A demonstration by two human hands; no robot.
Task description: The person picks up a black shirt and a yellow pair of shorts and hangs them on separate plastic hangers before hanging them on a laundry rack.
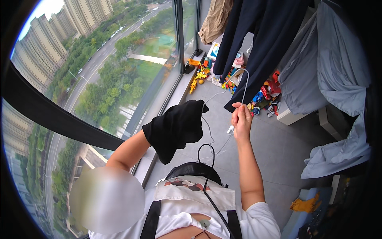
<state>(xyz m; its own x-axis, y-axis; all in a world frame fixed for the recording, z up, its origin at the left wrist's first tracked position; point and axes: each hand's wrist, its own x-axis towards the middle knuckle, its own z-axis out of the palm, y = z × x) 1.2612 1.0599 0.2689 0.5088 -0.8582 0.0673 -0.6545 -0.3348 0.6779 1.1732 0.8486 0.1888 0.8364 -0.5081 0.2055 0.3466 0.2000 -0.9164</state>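
Observation:
A black cloth garment (175, 125) covers my left hand and wrist, so its fingers are hidden. From the far end of that cloth runs a thin, pale wire clothes hanger (248, 77), bent into a long loop. My right hand (242, 119) is closed around one side of the hanger, fingers curled with the thumb side up. A small white piece (230, 129) hangs beside that hand; I cannot make out what it is. Dark trousers (262, 44) hang just beyond my right hand.
Toys (260, 97) lie heaped on the grey tiled floor (191, 153) ahead. Windows (139, 75) line the left side. Grey fabric (306, 67) hangs at right, above a white cabinet edge (290, 115). A black cable (205, 191) runs up my chest. An orange glove (305, 204) lies lower right.

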